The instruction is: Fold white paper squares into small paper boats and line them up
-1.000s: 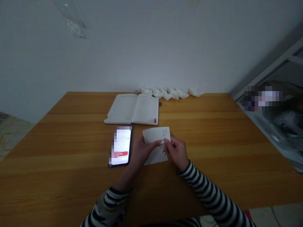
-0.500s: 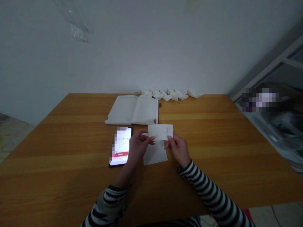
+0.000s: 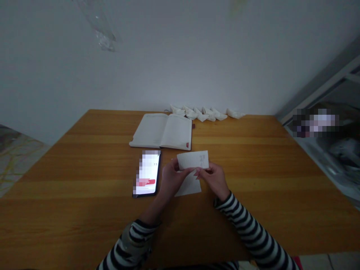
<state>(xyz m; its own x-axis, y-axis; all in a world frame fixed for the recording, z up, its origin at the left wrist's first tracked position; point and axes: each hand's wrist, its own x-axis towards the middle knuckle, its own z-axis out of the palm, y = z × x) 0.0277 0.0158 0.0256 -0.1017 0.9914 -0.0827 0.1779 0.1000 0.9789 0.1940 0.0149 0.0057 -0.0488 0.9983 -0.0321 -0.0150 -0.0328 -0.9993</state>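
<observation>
Both my hands hold a small white sheet of paper (image 3: 194, 160) just above the wooden table (image 3: 84, 180). My left hand (image 3: 172, 180) pinches its lower left edge. My right hand (image 3: 214, 179) pinches its lower right edge, and the fingertips of the two hands nearly meet. A second white piece of paper (image 3: 190, 186) lies flat on the table under and between my hands. A lit phone (image 3: 147, 173) lies just left of my left hand.
An open notebook (image 3: 162, 131) lies beyond the phone. Several folded white paper shapes (image 3: 205, 113) sit in a row along the table's far edge by the wall. A metal frame (image 3: 320, 86) and clutter stand off the table's right side.
My hands drew apart along the held paper half a second ago and have come back together at its lower edge. The view has shifted slightly, so everything sits a little further right.
</observation>
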